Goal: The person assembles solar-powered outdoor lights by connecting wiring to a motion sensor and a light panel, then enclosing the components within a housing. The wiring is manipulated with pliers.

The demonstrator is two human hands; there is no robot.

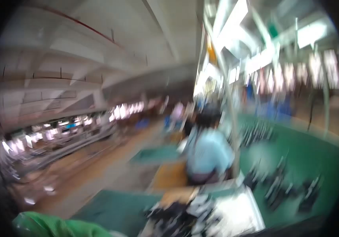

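Observation:
Neither of my hands shows in this tilted, motion-blurred view. Green cloth [58, 226], perhaps a sleeve, crosses the lower left corner; any hand at its end is out of sight or too smeared to make out. Nearest at the bottom middle lies a pile of black and grey pieces [177, 217], too blurred to name. It rests partly on a white surface [238, 211] at the table's edge.
A person in a light blue top [209, 152] sits ahead with their back to me. Dark pieces [280, 185] lie on a green table [252, 158] to the right, beside a pale upright pole [232, 118]. Green mats [106, 207] and a walkway [114, 166] are left.

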